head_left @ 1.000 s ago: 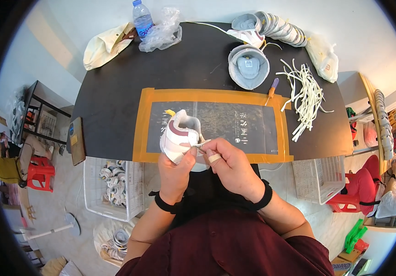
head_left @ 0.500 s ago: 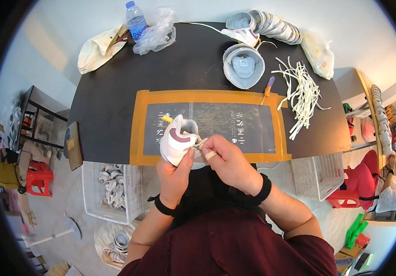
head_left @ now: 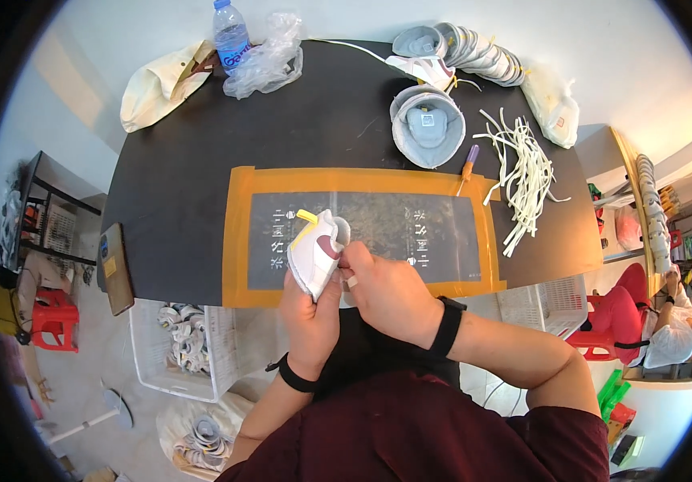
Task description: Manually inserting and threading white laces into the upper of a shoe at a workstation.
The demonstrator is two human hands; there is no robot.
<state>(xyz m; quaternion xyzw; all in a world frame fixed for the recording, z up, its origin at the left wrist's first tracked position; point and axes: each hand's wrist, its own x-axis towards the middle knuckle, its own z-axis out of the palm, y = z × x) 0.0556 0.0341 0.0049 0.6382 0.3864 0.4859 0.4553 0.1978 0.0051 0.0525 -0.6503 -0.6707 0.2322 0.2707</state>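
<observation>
A small white shoe upper (head_left: 310, 255) with a maroon patch and a yellow tab is tilted over the dark work mat (head_left: 378, 225). My left hand (head_left: 311, 321) is closed around its lower part, thumb toward me. At the upper's right side, my right hand (head_left: 394, 299) has its fingers pressed together against the opening. What those fingertips pinch is hidden; a light band wraps one finger. Farther right lies a heap of cream laces (head_left: 525, 181), with an awl-like tool (head_left: 468, 167), purple and orange at its handle, beside it.
Nested grey-lined uppers (head_left: 428, 132) and a longer stack (head_left: 482, 56) stand at the back right. A water bottle (head_left: 232, 40), plastic bag (head_left: 269, 60) and cloth cap (head_left: 161, 88) sit at the back left. A phone (head_left: 114, 269) lies at the left edge. Crates (head_left: 221, 353) stand below.
The upper has turned, its maroon side now facing more to the right and its tab higher. My right hand has closed in against its opening, hiding the cord seen between the fingers before.
</observation>
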